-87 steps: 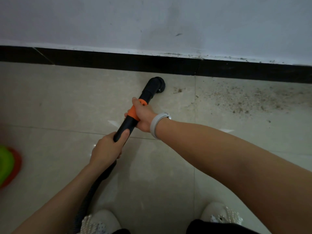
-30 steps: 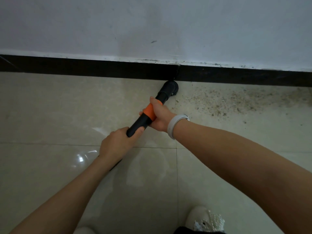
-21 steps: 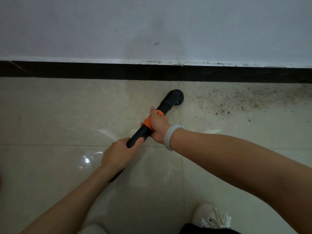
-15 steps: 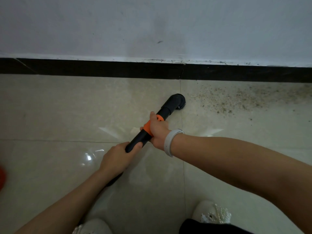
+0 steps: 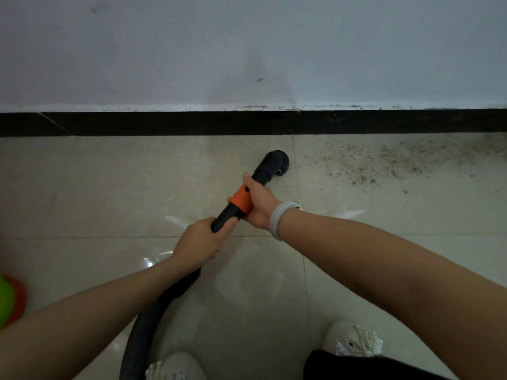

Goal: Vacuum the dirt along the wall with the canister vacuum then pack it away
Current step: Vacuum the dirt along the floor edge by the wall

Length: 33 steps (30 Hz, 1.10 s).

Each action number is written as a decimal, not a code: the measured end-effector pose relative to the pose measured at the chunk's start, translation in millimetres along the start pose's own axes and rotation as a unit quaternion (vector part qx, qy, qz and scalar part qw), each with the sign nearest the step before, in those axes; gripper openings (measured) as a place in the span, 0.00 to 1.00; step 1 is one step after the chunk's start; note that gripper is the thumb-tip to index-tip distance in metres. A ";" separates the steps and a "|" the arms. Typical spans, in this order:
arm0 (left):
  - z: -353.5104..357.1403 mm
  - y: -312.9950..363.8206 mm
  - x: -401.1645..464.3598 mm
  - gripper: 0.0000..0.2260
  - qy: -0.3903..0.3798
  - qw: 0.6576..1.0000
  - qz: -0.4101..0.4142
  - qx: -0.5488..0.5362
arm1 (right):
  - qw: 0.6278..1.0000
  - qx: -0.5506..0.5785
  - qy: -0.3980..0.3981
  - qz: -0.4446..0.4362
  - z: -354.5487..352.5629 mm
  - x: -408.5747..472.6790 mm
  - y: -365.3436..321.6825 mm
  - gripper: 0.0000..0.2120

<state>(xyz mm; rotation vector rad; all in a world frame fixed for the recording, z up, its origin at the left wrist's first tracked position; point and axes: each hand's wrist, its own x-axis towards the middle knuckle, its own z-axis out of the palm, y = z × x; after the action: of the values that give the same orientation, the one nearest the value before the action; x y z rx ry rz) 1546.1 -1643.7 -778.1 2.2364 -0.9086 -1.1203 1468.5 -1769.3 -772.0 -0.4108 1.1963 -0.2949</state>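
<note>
Right now both hands are on the vacuum wand. The right hand (image 5: 258, 202) is wrapped round the orange collar (image 5: 241, 200), thumb lying along the black tube toward the head. The left hand (image 5: 199, 242) grips the wand lower down, just where it meets the ribbed hose (image 5: 145, 325), fingers curled round it. A pale band (image 5: 277, 220) sits on the right wrist.

The round brush nozzle (image 5: 275, 163) is on the floor tile (image 5: 109, 187), near the black skirting (image 5: 164, 123) but not touching it, right beside the tile joint. The dirt patch (image 5: 384, 163) lies to its right along the wall (image 5: 247, 50), a grainy spread that thins out toward the room. Tile left of the nozzle looks clean.

Step in hand, as I read it: vacuuming, mid-job. Packing away not started.

Next move likely calls for sweeping the nozzle rightward across the joint into the patch, keeping the bristles flat on the floor, and working right up against the skirting where the grit is densest. Some specks also sit on the skirting's top edge; may need a separate pass.

The hose trails back between the two white shoes (image 5: 354, 341) and leaves the view at the bottom. A green and red object (image 5: 11, 300) shows at the left edge; can't tell whether it's the canister.
</note>
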 end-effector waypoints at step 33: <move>-27.8 -90.9 -69.2 0.18 0.074 0.996 -0.052 -0.014 | 0.988 -0.139 0.067 -0.026 60.5 12.2 78.3 0.21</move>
<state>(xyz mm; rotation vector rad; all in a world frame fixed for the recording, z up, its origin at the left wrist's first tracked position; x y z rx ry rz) 1569.7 -1528.9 -787.4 2.3316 -0.7191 -0.9909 1530.0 -1695.7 -799.5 -0.6752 1.3649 -0.2024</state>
